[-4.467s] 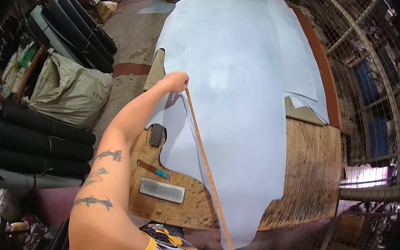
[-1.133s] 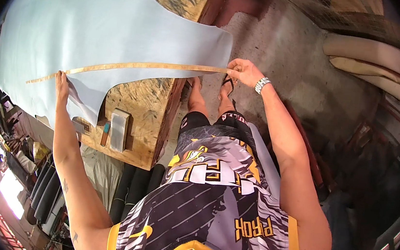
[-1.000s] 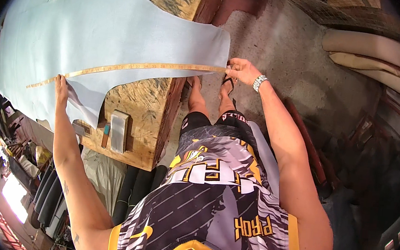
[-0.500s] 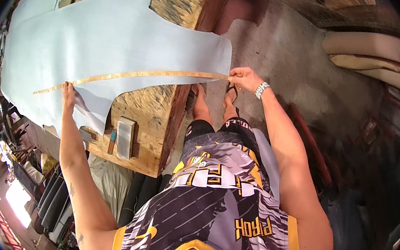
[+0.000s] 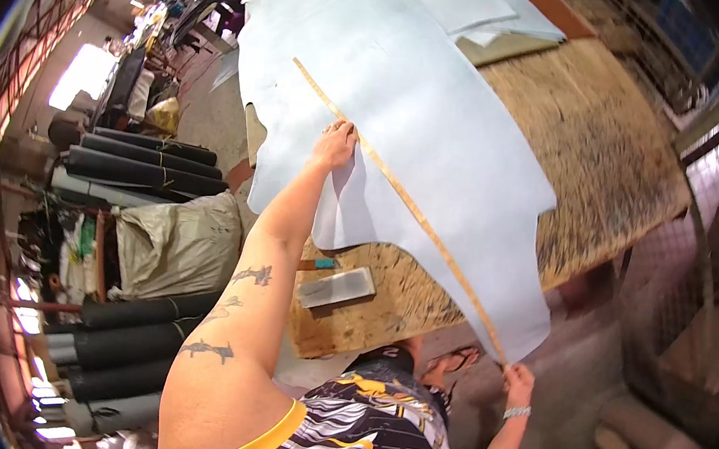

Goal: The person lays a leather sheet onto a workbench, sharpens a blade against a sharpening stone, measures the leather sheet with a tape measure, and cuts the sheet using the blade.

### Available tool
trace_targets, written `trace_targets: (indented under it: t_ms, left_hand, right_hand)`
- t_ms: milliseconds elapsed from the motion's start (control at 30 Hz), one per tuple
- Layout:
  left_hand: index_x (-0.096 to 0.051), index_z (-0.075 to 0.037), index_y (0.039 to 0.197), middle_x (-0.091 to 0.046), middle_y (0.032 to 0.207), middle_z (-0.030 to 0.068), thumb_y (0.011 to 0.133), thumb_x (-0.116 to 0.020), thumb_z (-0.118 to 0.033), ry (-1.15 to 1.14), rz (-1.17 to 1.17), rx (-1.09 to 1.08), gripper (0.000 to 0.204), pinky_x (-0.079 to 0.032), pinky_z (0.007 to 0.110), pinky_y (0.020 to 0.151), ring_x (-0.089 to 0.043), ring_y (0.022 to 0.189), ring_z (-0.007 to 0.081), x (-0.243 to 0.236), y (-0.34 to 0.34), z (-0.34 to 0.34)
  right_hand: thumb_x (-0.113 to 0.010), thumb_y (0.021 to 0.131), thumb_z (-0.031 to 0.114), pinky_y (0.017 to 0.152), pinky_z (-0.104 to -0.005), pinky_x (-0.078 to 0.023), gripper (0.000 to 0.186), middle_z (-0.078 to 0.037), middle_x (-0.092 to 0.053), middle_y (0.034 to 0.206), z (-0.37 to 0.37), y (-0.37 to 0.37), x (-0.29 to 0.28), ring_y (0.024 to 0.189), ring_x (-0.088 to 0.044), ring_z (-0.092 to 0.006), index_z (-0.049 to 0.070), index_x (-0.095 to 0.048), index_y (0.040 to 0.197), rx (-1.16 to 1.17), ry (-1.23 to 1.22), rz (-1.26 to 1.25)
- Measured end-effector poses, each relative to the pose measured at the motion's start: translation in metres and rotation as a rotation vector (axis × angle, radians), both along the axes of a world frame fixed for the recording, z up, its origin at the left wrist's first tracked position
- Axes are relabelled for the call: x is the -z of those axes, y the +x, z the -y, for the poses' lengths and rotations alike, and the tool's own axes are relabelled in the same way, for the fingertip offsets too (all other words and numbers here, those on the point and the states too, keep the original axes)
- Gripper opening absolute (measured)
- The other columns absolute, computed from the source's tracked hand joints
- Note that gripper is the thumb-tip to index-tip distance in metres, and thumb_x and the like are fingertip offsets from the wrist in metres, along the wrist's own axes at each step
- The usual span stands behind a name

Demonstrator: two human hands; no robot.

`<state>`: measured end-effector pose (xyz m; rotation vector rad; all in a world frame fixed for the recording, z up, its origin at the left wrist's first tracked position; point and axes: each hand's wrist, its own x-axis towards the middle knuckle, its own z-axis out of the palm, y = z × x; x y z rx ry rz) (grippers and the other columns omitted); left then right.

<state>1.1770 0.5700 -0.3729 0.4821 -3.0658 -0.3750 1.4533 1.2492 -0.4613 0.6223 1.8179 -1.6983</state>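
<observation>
A large pale blue-grey hide lies over a wooden table, its near end hanging past the edge. Across it runs a long, thin wooden ruler, slanting from the far left to the near right. My left hand is closed on the ruler toward its far part, pressing it to the hide beside a fold. At the near end, off the table's edge, my right hand pinches the ruler's tip and the hide's corner lies right by it. Exactly how the left fingertips grip is partly hidden.
On the worn tabletop near me rest a flat grey block and a teal-ended tool. More pale sheets lie at the far end. Dark rolls and a whitish sack stand at the left.
My view has swung to the left, so the table and hide appear turned. Both hands stay on the ruler, at about the same places along it.
</observation>
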Motion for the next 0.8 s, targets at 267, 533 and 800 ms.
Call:
trace_targets:
  t_ms: [267, 533, 800]
  left_hand:
    - [-0.043, -0.017, 0.152, -0.038, 0.161, 0.0096, 0.103, -0.05, -0.033, -0.076, -0.024, -0.202, 0.052, -0.034, 0.048, 0.119, -0.037, 0.147, 0.0351, -0.01, -0.026, 0.043]
    - [-0.035, -0.021, 0.158, -0.03, 0.167, 0.0063, 0.107, -0.042, -0.041, -0.095, -0.035, -0.301, 0.056, -0.026, 0.051, 0.123, -0.026, 0.154, 0.0334, -0.003, -0.043, 0.076]
    - [-0.034, -0.01, 0.158, -0.032, 0.166, 0.0134, 0.108, -0.032, -0.036, -0.666, -0.012, 0.061, 0.056, -0.025, 0.063, 0.119, -0.031, 0.15, 0.0398, 0.038, -0.036, 0.138]
  right_hand:
    - [-0.07, 0.094, 0.011, 0.04, -0.0228, -0.03, 0.012, -0.002, -0.059, 0.066, -0.011, -0.027, -0.024, 0.044, -0.042, -0.0062, 0.004, -0.063, 0.087, 0.058, 0.017, 0.04]
    - [-0.07, 0.093, 0.008, 0.038, -0.0247, -0.029, 0.011, -0.004, -0.059, 0.065, -0.005, -0.022, -0.031, 0.041, -0.041, -0.0082, 0.003, -0.063, 0.087, 0.125, 0.113, 0.175]
    - [-0.073, 0.091, 0.028, 0.043, -0.0302, -0.029, 0.028, 0.003, -0.049, 0.056, 0.016, -0.062, -0.037, 0.046, -0.042, -0.0073, 0.01, -0.062, 0.072, -0.247, 0.528, 0.208]
